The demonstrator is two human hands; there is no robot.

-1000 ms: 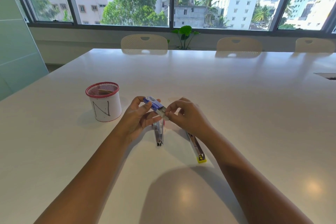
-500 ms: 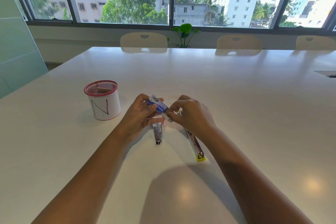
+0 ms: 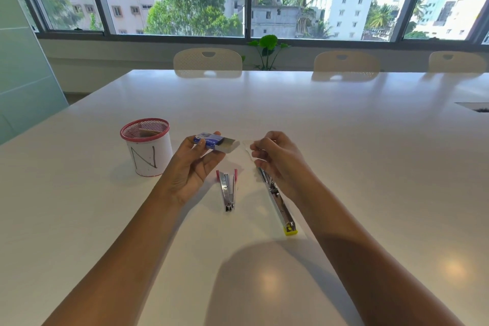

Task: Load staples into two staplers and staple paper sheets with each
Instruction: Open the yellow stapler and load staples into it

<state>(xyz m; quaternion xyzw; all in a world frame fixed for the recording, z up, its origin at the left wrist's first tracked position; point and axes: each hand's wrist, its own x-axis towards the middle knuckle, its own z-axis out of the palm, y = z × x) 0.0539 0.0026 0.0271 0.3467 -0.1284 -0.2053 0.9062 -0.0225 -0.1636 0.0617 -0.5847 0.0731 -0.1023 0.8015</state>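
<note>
Glossy white table [image 3: 344, 140] (chairs [image 3: 208, 62] beyond), windows [image 3: 169, 8].

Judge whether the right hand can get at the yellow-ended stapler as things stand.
Probably yes: the right hand hovers right over the far end of the yellow-ended stapler, which lies opened on the table with nothing between them.

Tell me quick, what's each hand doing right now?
Left hand: closed on a small blue cardboard staple box, its tray slid out.
Right hand: fingers pinched together; whether they hold staples cannot be told.
</note>
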